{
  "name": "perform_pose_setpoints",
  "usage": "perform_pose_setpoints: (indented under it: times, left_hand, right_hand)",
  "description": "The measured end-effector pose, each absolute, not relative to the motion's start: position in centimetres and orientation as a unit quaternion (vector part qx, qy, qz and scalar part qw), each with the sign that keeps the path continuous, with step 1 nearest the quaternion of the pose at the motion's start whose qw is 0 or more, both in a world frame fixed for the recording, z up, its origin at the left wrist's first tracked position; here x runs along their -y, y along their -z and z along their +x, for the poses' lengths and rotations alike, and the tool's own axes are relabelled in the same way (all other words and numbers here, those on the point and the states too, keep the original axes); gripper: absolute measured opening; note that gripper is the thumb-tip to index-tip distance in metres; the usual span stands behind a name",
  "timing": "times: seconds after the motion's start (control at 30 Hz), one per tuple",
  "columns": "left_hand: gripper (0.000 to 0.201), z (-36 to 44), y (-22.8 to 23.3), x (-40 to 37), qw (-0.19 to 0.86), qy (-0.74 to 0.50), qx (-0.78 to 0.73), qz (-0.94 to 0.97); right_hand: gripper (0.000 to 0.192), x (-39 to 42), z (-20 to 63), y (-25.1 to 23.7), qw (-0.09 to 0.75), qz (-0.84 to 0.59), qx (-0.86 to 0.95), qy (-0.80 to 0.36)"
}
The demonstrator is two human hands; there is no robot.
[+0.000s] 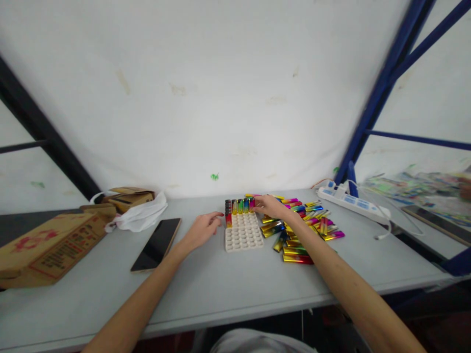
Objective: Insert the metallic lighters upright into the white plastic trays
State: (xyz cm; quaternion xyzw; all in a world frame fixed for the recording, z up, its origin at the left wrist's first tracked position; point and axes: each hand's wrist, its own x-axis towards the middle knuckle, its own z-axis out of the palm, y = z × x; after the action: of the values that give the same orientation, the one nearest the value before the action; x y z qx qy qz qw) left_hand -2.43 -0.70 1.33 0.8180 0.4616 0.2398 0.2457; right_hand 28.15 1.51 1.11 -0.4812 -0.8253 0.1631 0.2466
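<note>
The white tray (244, 234), a moulded block with rows of round sockets, lies flat on the grey table (221, 284) near the far wall. A row of coloured lighters (240, 205) stands upright in the tray's far sockets; one more stands in the left column just nearer.

The right hand (270, 206) is at the right end of that row, fingertips pinched on the rightmost lighter (252, 203). The left hand (201, 229) rests on the table just left of the tray, fingers loosely extended toward its left edge and holding nothing.

A pile of loose lighters (305, 225) lies on the table right of the tray. A phone (156, 244) lies face up to the left, beyond it a cardboard box (47, 247) and a white bag (142, 215). A power strip (351, 202) lies at far right.
</note>
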Motion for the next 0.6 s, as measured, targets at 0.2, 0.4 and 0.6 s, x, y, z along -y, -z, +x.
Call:
perform_pose_setpoints:
  times: [0.2, 0.4, 0.6]
  left_hand:
    - [0.071, -3.1, -1.5, 1.0, 0.409, -0.219, -0.447, 0.765]
    - [0.070, -2.7, 0.3, 0.4, 0.452, -0.243, -0.443, 0.735]
    - [0.072, -2.1, 0.7, 0.1, 0.453, -0.263, -0.459, 0.718]
  right_hand:
    - [0.028, -1.5, 27.9, -1.6, 0.235, -0.486, 0.824, -0.172]
    - [0.040, -1.5, 30.0, -2.3, 0.279, -0.473, 0.799, -0.242]
    - [0.020, -1.2, 35.8, -4.1, 0.391, -0.521, 0.740, -0.168]
